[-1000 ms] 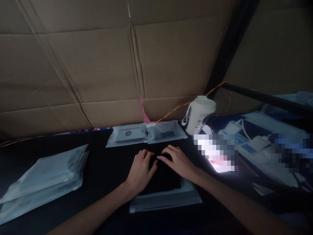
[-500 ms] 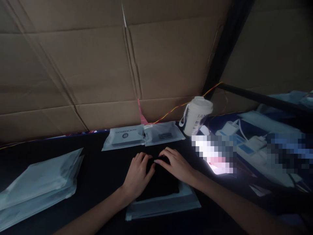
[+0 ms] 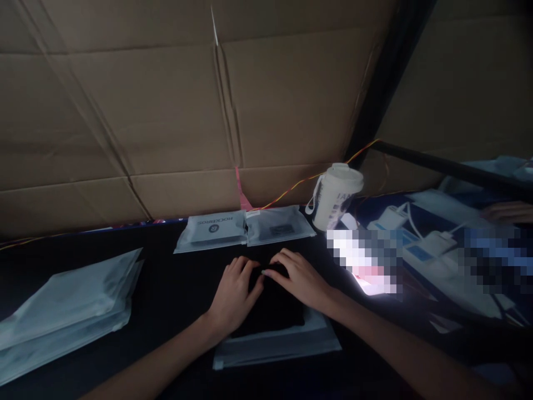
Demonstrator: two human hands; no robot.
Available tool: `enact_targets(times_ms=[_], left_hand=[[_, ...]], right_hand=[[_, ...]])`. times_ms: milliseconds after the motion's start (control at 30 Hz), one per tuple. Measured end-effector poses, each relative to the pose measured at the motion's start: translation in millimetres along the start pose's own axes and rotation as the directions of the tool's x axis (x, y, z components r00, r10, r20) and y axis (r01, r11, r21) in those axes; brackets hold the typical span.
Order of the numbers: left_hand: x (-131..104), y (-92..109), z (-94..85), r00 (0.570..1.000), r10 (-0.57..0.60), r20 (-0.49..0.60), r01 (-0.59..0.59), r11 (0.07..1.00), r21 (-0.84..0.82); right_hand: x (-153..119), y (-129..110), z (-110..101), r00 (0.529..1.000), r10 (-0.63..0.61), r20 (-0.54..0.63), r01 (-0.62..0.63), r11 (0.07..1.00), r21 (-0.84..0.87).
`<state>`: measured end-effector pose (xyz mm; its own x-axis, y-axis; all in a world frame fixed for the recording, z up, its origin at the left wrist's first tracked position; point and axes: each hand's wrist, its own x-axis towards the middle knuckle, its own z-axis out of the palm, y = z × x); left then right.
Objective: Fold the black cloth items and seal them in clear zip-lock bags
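Note:
A folded black item [image 3: 277, 311], perhaps cloth, lies on a frosted zip bag [image 3: 278, 347] in front of me. My left hand [image 3: 237, 291] is at its upper left, fingers curled and pinching the black material. On the upper right, my right hand [image 3: 302, 278] also pinches it, with the thumb pointing toward the left hand. The fingertips nearly meet at the far edge. Just beyond lie two frosted pouches, one with printed lettering [image 3: 214, 230] and one with a small dark object inside [image 3: 278, 226].
Several frosted bags [image 3: 83, 294] are stacked at the left. A white lidded cup [image 3: 338, 194] stands behind a bright, pixelated phone-like object [image 3: 366, 266]. White chargers and cables [image 3: 420, 244] lie at the right, near another person's hand [image 3: 510, 212]. Cardboard [image 3: 158, 111] rises behind.
Another person's hand has come into view at the right edge. My two hands keep nearly the same pinch on the black item; the view has shifted slightly.

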<state>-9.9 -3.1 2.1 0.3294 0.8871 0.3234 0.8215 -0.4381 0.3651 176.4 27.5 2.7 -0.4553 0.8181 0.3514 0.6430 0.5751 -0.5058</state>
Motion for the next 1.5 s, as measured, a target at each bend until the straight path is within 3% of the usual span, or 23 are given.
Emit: enact_targets(times_ms=[1200, 1500], left_hand=[[3, 0, -1.9, 1.000, 0.007, 0.028, -0.006, 1.000, -0.025], [-1, -2, -2.6, 0.998, -0.029, -0.053, 0.021, 0.988, -0.155]], right_hand=[[0, -2, -2, 1.000, 0.005, 0.011, -0.005, 0.999, -0.042], [1, -4, -10, 1.000, -0.004, -0.008, 0.004, 0.997, -0.077]])
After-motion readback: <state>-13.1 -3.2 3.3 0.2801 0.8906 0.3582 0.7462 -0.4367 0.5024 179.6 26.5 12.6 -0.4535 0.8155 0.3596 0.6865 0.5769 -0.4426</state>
